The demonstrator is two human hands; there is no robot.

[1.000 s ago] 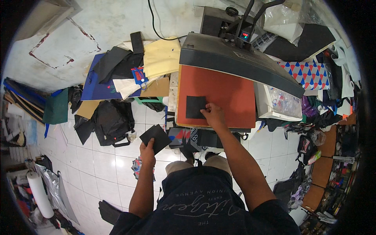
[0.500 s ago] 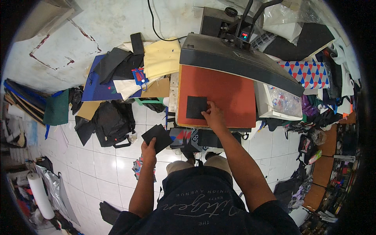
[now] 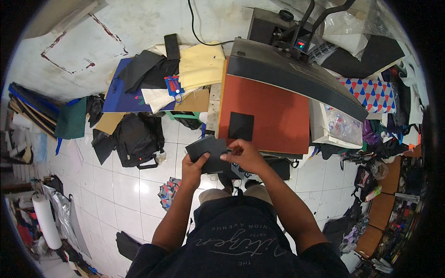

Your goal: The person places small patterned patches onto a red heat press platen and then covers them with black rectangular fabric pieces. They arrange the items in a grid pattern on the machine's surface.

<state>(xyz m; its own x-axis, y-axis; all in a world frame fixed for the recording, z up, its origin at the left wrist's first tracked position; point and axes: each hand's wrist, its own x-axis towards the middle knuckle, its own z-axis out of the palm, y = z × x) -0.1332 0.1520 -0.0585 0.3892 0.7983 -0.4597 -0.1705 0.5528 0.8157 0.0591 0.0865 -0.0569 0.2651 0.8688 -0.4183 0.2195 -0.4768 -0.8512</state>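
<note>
A few flat black squares [image 3: 204, 150], fanned a little apart, are gripped in my left hand [image 3: 195, 167], its thumb on top. My right hand [image 3: 244, 156] pinches the right edge of these squares between thumb and fingers. Another black square [image 3: 241, 126] lies flat on the orange-red pad [image 3: 280, 123] of a heat press, near the pad's left front corner. Above the pad's back part, the dark upper plate [image 3: 296, 81] of the press is raised at a slant. Whether the squares are fabric or sheet foam I cannot tell.
Left of the press, yellow cloth [image 3: 201, 65], black pieces and a blue board [image 3: 121, 95] are piled up. To its right stands a white tray [image 3: 337, 134] with clear plastic in it. A black backpack [image 3: 139, 141] and a patterned stack [image 3: 168, 192] are on the tiled floor.
My right hand has left the square on the pad and come back to the squares in my left hand. My left hand has moved up and right toward the press.
</note>
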